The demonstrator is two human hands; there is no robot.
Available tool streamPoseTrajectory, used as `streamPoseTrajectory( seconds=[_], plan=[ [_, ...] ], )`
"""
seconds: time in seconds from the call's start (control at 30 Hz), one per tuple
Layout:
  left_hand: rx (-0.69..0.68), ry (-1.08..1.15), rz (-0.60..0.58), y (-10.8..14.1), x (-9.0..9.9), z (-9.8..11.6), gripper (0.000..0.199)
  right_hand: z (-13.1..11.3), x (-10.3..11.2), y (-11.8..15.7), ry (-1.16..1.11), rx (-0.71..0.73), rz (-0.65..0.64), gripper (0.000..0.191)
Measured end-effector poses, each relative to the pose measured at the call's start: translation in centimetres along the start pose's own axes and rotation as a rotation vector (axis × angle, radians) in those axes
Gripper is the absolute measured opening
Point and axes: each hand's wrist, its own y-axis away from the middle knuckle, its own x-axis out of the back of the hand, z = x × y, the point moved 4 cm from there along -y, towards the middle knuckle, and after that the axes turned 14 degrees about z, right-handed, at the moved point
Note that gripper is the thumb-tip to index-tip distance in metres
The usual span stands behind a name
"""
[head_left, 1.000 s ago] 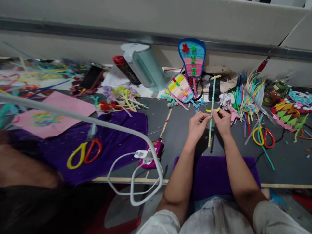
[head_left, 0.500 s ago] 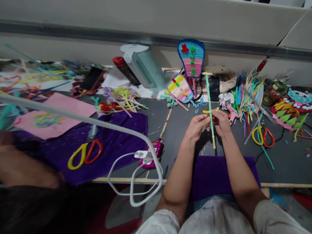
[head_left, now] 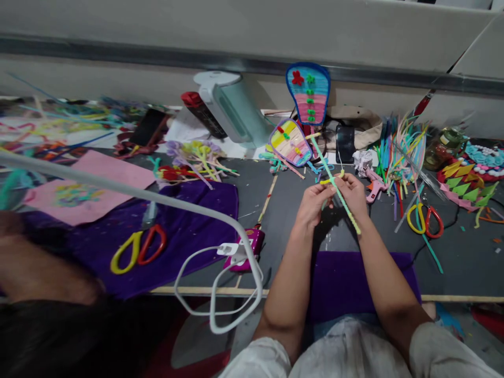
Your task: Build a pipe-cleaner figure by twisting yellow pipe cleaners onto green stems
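Both hands pinch a long light-green pipe cleaner with yellow ends, crossed by a short yellow piece. My left hand is closed at the left of the crossing. On the right side my right hand grips it, and the lower end slants across toward the right wrist. What lies between the fingertips is partly hidden. Beyond the hands stand two fan-shaped craft pieces, a blue-and-pink fan and a yellow-and-pink fan. A pink glue gun lies just right of my right hand.
Scissors and bundled pipe cleaners lie to the right. At the left are other scissors on purple cloth, a white cable and another person's arm. A kettle-like container stands behind.
The green pipe cleaner has tilted from nearly upright to a slant, its top swinging left and its lower end right. Both hands stay in about the same place.
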Motion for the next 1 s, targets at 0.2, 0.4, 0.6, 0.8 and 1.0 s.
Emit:
streamPoseTrajectory(
  seconds=[0.2,0.4,0.6,0.8,1.0],
  plan=[
    [-0.207,-0.18,0.186,-0.8,0.9,-0.4,0.027,-1.3,0.7,0.5,0.404,0.411,0.114,0.031],
    [-0.464,-0.461,0.243,-0.5,1.2,0.3,0.019,-2.0,0.2,0.9,0.621,0.614,0.019,0.027],
    [-0.638,-0.591,0.167,0.5,0.4,1.1,0.011,-1.4,0.8,0.2,0.532,0.465,0.024,0.025],
    [-0.622,-0.582,0.103,0.7,0.0,1.1,0.013,-1.5,1.2,0.1,0.438,0.343,0.105,0.019],
    [-0.354,-0.388,0.028,0.0,0.3,0.2,0.018,-0.8,1.2,-0.6,0.211,0.22,0.107,0.02]
  ],
)
